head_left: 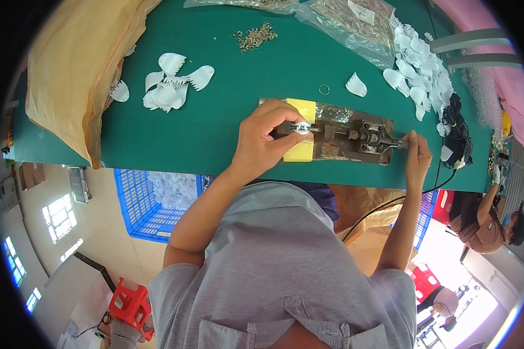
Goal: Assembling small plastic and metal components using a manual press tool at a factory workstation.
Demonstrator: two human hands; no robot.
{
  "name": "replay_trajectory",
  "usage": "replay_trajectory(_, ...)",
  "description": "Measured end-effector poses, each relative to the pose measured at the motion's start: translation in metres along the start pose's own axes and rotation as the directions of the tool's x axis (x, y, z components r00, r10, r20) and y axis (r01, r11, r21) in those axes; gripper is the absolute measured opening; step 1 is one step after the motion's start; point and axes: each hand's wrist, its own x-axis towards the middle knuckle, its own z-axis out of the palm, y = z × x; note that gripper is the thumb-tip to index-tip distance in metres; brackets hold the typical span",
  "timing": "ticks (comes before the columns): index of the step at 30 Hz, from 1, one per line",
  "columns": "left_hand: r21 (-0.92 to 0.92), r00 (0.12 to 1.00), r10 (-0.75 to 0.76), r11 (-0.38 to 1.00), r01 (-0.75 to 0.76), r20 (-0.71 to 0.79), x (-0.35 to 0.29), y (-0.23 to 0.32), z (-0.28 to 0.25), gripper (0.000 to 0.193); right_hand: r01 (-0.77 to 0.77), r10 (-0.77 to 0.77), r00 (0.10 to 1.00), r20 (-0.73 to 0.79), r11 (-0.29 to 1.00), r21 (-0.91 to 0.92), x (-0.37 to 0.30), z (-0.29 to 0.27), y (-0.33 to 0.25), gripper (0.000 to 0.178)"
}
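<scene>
My left hand (261, 138) pinches a small white plastic piece (301, 127) between thumb and forefinger, at the left end of a metal hand-press fixture (332, 152). The fixture's base lies flat on the green table, with a yellow sheet (300, 152) across it. At the other end, my right hand (418, 160) has its fingers closed around the fixture's metal handle (399, 143). A thin rod runs from the fixture's mechanism (370, 138) toward the white piece. My left fingers partly cover that piece.
White toothed plastic pieces lie in a cluster (169, 93) and a large heap (419, 64). Small metal parts (256, 38), a ring (324, 89) and a clear bag (355, 29) lie farther back. A brown paper sack (75, 75) stands left; black cable (457, 128) lies right.
</scene>
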Motion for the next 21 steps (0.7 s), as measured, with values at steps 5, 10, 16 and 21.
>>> replay_trajectory(5, 0.010, 0.999, 0.033, 0.999, -0.032, -0.012, 0.000, -0.001, 0.003, 0.023, -0.072, 0.138, 0.990, -0.035, 0.695, 0.715, 0.024, -0.019, -0.006, 0.032)
replay_trajectory(10, 0.010, 0.999, 0.052, 0.999, -0.052, 0.001, 0.000, -0.006, 0.005, 0.023, 0.483, -0.450, 0.875, -0.178, 0.838, 0.255, 0.001, 0.011, -0.144, 0.031)
replay_trajectory(16, 0.024, 0.999, 0.020, 1.000, -0.019, -0.046, -0.001, -0.003, 0.004, 0.025, 0.115, 0.142, 0.948, -0.286, 0.684, 0.720, 0.019, -0.006, -0.067, 0.045)
replay_trajectory(21, -0.179, 0.993, 0.111, 0.977, -0.117, -0.044, -0.001, 0.000, -0.008, 0.028, -0.075, 0.394, 0.899, -0.193, 0.572, 0.817, 0.017, 0.031, 0.004, 0.038)
